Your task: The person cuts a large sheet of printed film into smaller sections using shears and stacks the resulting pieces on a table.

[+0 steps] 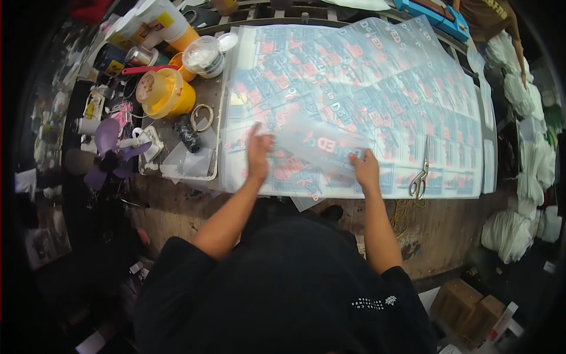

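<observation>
My left hand (257,152) is just left of a translucent printed strip (315,141), its fingers apart and slightly curled, with nothing visible in them. My right hand (364,167) grips that strip at its right end, thumb toward the middle. Beneath both hands, large translucent sheets (407,88) with repeated pink and blue printing lie overlapped on the worktable. Silver scissors (419,180) rest on the sheets to the right of my right hand.
At left stand yellow tubs (174,100), white buckets (203,59), a tape roll (202,118) and a purple fan (108,154). A blue device (427,15) is at the back. Another person (489,17) stands back right, beside white bundles (510,230). Cardboard boxes (457,304) sit lower right.
</observation>
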Motion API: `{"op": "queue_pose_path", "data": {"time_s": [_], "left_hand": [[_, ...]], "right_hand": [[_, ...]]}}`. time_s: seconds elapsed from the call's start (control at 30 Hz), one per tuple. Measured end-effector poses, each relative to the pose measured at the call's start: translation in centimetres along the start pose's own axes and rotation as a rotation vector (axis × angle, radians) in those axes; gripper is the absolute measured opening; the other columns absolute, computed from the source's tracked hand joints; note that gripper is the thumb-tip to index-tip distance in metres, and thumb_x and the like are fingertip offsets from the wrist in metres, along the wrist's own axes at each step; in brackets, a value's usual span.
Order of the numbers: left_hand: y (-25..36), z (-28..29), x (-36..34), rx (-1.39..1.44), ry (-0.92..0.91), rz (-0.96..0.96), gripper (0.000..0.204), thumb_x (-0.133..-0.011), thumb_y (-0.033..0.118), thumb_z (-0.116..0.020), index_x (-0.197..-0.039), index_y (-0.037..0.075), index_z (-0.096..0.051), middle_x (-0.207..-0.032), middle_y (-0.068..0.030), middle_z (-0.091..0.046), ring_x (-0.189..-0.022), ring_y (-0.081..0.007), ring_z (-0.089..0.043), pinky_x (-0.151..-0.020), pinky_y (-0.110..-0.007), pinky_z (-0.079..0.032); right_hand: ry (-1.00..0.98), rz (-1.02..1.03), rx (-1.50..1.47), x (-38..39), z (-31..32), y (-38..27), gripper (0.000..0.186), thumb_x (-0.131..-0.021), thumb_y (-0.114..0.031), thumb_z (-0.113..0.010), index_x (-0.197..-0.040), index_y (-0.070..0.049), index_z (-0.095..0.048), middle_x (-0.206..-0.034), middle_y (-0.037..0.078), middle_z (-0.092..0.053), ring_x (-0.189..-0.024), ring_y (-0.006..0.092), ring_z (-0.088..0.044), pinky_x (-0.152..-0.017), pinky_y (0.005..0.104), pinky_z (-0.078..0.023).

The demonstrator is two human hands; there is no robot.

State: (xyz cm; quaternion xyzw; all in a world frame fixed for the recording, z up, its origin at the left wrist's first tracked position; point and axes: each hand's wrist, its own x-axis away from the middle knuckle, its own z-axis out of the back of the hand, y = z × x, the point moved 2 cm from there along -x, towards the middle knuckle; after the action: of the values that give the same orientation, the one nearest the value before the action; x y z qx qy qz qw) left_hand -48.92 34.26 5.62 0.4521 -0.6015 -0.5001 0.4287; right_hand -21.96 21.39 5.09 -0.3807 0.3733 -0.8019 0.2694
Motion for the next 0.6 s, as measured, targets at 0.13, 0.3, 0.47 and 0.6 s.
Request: {"op": "queue_pose_path", "data": {"time_s": [0.13, 0.3, 0.47, 0.6], "left_hand": [[0.0, 7.2, -2.9, -0.751, 0.218, -0.172, 0.070, -0.083, 0.032, -0.063, -0.137, 0.001, -0.030, -0.124, -0.0196, -0.047, -0.116, -0.0306, -0.044, -0.098, -0.040, -0.034], [-1.0, 8.6, -3.3, -1.370, 0.086, -0.051, 0.106, -0.069, 0.051, -0.071, -0.143, 0.002, -0.013, -0.143, -0.0260, -0.022, -0.134, -0.0430, -0.015, -0.109, -0.047, -0.016], [-0.3, 8.1, -3.4, -1.221, 0.013, -0.017, 0.100, -0.072, 0.041, -0.072, -0.142, 0.002, -0.013, -0.143, -0.0240, -0.025, -0.134, -0.0420, -0.018, -0.108, -0.048, -0.017], [-0.1, 8.1, -3.1, -1.173, -0.004, 0.065, 0.092, -0.074, 0.031, -0.071, -0.142, 0.002, -0.016, -0.141, -0.0226, -0.030, -0.132, -0.0400, -0.024, -0.108, -0.047, -0.020]], "right_hand": [[0.175, -0.109, 0.233, -0.7, 2.0, 0.9, 0.048, -0.077, -0.025, -0.068, -0.110, 0.005, -0.052, -0.104, 0.020, -0.059, -0.098, 0.0341, -0.056, -0.085, 0.0393, -0.043], [0.498, 0.032, 0.436, 0.2, -0.8, 0.9, 0.069, -0.075, -0.031, -0.069, -0.128, 0.004, -0.040, -0.134, 0.025, -0.038, -0.125, 0.0412, -0.032, -0.101, 0.0458, -0.030], [0.537, 0.005, 0.503, 0.9, -2.8, 0.9, 0.083, -0.074, -0.034, -0.070, -0.135, 0.004, -0.029, -0.136, 0.024, -0.036, -0.129, 0.0398, -0.028, -0.106, 0.0466, -0.024], [0.506, 0.034, 0.524, 1.6, -2.7, -0.4, 0.079, -0.075, -0.029, -0.070, -0.135, 0.002, -0.030, -0.131, 0.023, -0.043, -0.129, 0.0374, -0.030, -0.106, 0.0462, -0.023]]}}
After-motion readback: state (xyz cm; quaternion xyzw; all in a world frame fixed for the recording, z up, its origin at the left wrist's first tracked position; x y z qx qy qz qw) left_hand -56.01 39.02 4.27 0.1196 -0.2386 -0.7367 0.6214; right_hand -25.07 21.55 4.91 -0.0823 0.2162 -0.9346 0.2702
